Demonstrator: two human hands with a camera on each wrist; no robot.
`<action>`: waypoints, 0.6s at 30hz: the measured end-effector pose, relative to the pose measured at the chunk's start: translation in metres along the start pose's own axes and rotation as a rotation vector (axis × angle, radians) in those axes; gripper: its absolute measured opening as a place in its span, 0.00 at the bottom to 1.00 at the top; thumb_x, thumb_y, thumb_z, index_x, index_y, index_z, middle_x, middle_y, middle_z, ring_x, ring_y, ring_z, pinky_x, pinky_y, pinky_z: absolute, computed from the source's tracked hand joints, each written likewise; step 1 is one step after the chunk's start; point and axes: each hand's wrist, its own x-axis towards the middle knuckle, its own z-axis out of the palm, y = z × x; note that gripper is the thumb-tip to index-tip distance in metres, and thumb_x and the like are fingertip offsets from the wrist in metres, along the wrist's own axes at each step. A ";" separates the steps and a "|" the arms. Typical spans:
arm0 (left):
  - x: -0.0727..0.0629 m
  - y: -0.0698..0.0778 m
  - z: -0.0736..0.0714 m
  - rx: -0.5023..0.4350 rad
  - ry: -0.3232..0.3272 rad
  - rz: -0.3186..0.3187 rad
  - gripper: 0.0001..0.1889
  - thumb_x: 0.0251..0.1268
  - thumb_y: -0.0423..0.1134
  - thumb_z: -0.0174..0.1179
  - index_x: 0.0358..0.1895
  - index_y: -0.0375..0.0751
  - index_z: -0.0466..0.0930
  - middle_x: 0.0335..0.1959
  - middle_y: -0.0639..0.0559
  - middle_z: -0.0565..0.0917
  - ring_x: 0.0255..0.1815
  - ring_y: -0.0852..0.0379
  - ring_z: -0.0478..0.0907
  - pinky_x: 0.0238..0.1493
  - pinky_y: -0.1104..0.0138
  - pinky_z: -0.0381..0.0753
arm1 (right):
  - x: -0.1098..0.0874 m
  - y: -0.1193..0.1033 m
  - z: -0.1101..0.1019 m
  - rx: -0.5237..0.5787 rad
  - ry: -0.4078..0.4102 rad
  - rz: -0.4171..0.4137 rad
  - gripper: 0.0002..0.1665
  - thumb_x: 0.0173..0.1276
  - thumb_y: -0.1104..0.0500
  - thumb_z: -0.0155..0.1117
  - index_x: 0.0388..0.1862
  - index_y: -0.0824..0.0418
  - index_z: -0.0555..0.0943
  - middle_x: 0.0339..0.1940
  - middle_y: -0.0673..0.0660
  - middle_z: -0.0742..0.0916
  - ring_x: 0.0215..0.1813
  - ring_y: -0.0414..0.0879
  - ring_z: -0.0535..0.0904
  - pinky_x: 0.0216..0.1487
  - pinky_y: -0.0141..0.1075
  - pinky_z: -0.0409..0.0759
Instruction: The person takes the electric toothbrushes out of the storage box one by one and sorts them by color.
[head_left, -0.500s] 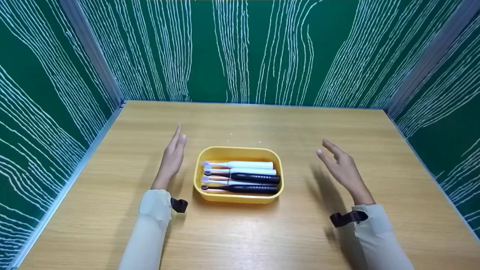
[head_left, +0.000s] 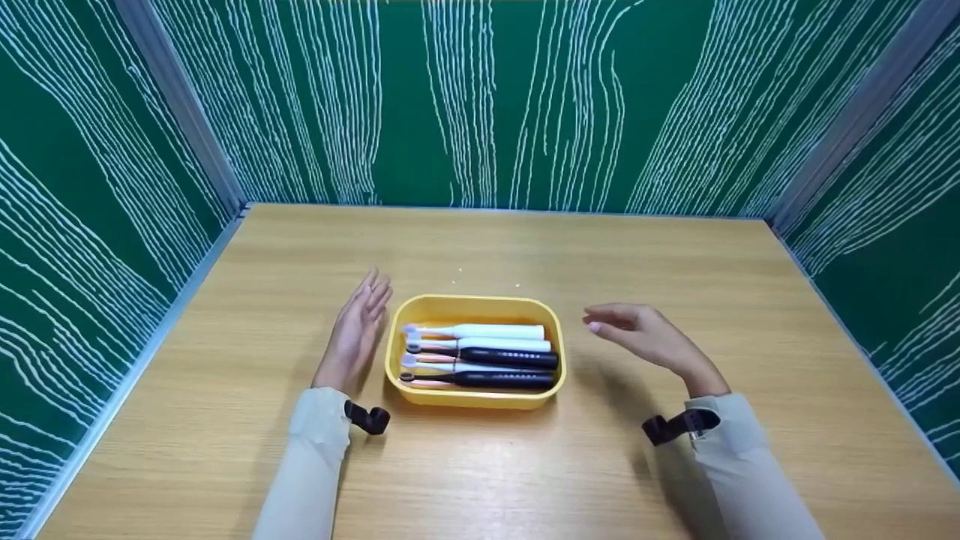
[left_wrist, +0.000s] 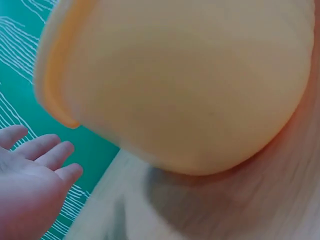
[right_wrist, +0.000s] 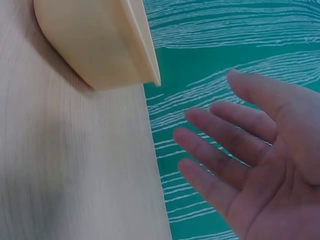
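Note:
A yellow plastic bin (head_left: 472, 401) stands on the wooden table, with several electric toothbrushes lying side by side in it. A white toothbrush (head_left: 499, 331) is at the back; a black toothbrush (head_left: 506, 380) lies at the front, heads to the left. Just left of the bin is my left hand (head_left: 352, 337), fingers extended and holding nothing. My right hand (head_left: 652, 337) hovers to the right, a wider gap from the bin, its fingers slightly bent and holding nothing. In the left wrist view the bin's side wall (left_wrist: 190, 100) fills most of the picture.
Green panels (head_left: 405, 112) with white wavy lines enclose the table (head_left: 480, 480) at the back and both sides. Small white specks lie on the wood behind the bin. Each wrist wears a dark strap (head_left: 367, 418).
Both hands have come closer to the bin, the left moving right and the right moving left. The bin and toothbrushes stay in place.

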 end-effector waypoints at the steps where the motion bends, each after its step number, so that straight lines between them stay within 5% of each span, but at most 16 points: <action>1: 0.001 -0.002 0.000 -0.024 -0.008 0.001 0.30 0.77 0.53 0.36 0.78 0.53 0.44 0.79 0.49 0.51 0.78 0.54 0.50 0.80 0.60 0.42 | 0.001 -0.002 0.001 -0.005 -0.017 -0.014 0.31 0.70 0.42 0.57 0.65 0.59 0.74 0.61 0.59 0.81 0.63 0.55 0.77 0.63 0.51 0.77; 5: 0.003 -0.008 0.000 -0.072 -0.020 -0.003 0.29 0.78 0.50 0.35 0.77 0.49 0.46 0.78 0.46 0.51 0.78 0.54 0.50 0.80 0.62 0.44 | 0.006 -0.010 0.004 -0.016 -0.079 -0.057 0.29 0.70 0.46 0.58 0.64 0.59 0.75 0.59 0.59 0.83 0.60 0.54 0.79 0.62 0.50 0.78; 18: 0.000 -0.021 0.002 -0.012 -0.029 -0.057 0.27 0.77 0.46 0.39 0.76 0.49 0.51 0.77 0.53 0.56 0.78 0.56 0.50 0.80 0.63 0.43 | 0.024 -0.035 0.013 -0.066 -0.219 -0.147 0.28 0.69 0.48 0.61 0.63 0.61 0.76 0.57 0.58 0.85 0.59 0.52 0.80 0.61 0.49 0.78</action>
